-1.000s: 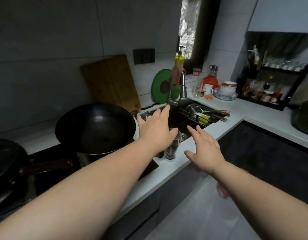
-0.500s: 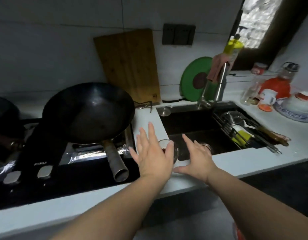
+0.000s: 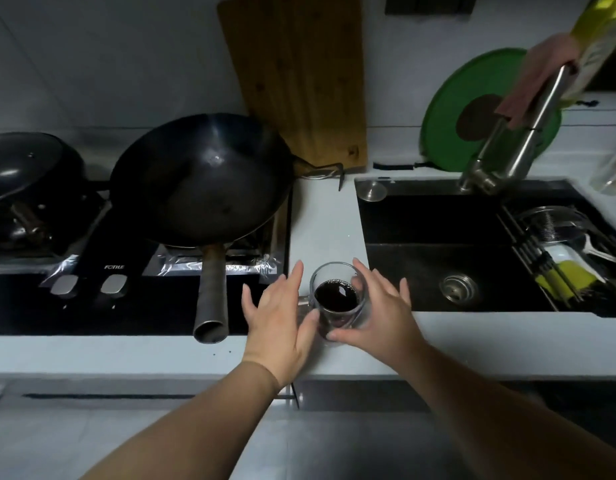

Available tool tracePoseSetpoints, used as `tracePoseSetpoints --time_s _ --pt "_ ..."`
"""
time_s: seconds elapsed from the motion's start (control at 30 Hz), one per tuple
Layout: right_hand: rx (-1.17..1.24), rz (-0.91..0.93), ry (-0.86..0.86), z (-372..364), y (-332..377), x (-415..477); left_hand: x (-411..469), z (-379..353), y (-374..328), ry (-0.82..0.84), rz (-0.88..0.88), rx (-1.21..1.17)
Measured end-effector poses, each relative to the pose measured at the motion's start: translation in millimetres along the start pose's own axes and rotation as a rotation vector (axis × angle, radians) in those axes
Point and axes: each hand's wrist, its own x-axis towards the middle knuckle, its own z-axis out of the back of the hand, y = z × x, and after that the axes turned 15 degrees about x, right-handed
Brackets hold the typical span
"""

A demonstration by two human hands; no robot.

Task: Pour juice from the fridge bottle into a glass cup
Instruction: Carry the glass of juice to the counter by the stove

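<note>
Glass cup (image 3: 337,296): clear, round, small side handle pointing left, dark juice inside, upright on the smooth white counter (image 3: 327,220) strip between hob and sink, close to the near edge. Left hand (image 3: 278,320) just left of it, fingers spread flat, thumb by the handle; contact unclear, nothing gripped. Right hand (image 3: 376,308) cupped loosely around the right wall, fingers splayed, thumb under the near side; touching or nearly, can't tell if it grips. Left: glossy black hob (image 3: 133,306), dull dark metal wok (image 3: 202,181) with tubular handle overhanging toward the near edge, just beside the left hand. Right: matte black rectangular sink (image 3: 438,271), rim just beside the cup. Wooden board (image 3: 296,74) leans on the far wall. Counter strip far of the cup is bare.
</note>
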Motion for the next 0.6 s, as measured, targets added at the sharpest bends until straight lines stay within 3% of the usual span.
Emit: tracePoseSetpoints --time_s 0.1,0.23,0.6 --pt "-0.016 0.042 -0.061 -6.8 -5.1 1.1 -3.2 -10.5 11.1 -0.018 -0.112 0.268" --pt "-0.078 0.102 -0.065 -11.5 -10.0 2.6 0.4 -19.8 9.8 -0.116 -0.118 0.521" --pt "0.005 0.149 -0.079 -27.4 -12.2 -2.4 15.6 -13.9 9.7 -0.225 -0.066 0.684"
